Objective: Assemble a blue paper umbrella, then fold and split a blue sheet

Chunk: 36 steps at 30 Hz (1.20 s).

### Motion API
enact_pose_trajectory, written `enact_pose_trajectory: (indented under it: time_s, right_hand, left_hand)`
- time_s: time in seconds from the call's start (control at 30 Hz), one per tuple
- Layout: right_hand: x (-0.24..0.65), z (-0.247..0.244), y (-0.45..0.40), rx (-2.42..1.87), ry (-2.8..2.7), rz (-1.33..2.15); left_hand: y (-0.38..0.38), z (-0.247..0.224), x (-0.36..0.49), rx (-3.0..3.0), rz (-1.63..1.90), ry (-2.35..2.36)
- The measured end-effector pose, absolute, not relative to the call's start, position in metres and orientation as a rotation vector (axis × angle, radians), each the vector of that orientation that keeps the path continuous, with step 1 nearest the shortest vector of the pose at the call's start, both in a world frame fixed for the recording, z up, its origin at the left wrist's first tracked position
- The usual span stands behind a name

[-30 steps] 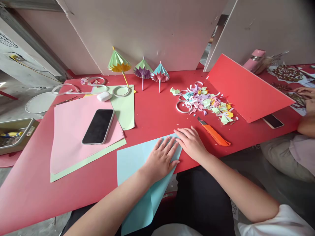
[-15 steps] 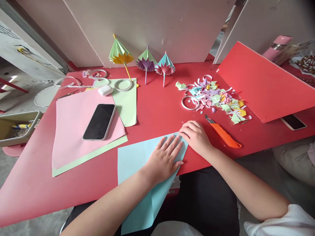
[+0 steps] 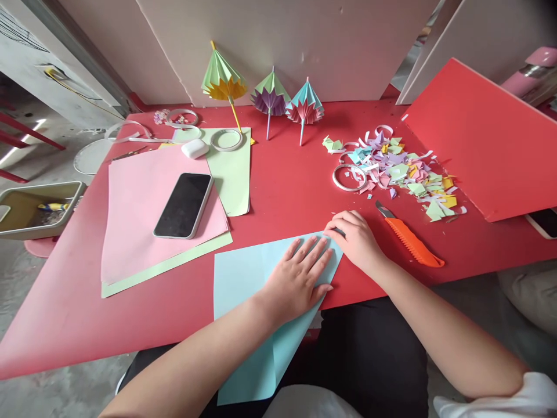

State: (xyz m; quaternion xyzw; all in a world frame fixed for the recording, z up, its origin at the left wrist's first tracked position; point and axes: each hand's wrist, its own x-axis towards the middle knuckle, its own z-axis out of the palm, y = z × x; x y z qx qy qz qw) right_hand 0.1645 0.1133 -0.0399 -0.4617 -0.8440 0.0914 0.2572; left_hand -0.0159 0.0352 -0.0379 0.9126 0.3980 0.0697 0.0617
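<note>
A light-blue sheet of paper (image 3: 241, 278) lies at the table's near edge, its right side folded over on a slant and its lower end hanging past the edge. My left hand (image 3: 300, 278) rests flat on the folded part, fingers stretched out and a little apart. At the sheet's upper right corner, my right hand (image 3: 354, 238) has its fingers curled together, with thumb and fingertips at the paper. Just right of that hand lies a utility knife (image 3: 409, 237) with an orange handle, its blade out.
Pink paper (image 3: 130, 215) with a phone (image 3: 185, 206) on it lies left. Three paper umbrellas (image 3: 270, 98) stand at the back. Paper scraps (image 3: 398, 168) and a tape roll (image 3: 349, 177) lie right, before a tilted red board (image 3: 487, 145). A bin (image 3: 41, 209) stands beyond the left edge.
The camera view has shifted slightly, so everything sits a bit further right in the picture. Both hands keep nearly the same place on the blue paper.
</note>
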Motion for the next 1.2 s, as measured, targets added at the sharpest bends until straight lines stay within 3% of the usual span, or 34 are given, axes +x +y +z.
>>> enact_pose_trajectory:
  time_s: [0.37, 0.5, 0.77, 1.2]
  right_hand:
    - [0.163, -0.039, 0.113, -1.308, -2.300, 0.199]
    - [0.167, -0.038, 0.088, -1.208, -2.236, -0.020]
    - [0.187, -0.038, 0.028, -1.014, -2.418, 0.010]
    - [0.215, -0.049, 0.091, -1.176, -2.408, -0.113]
  left_hand:
    - [0.035, -0.038, -0.015, 2.752, 0.220, 1.205]
    - [0.035, -0.039, -0.015, 2.777, 0.235, 1.219]
    - [0.035, -0.038, -0.015, 2.803, 0.264, 1.224]
    - [0.037, -0.039, -0.014, 2.841, 0.275, 1.228]
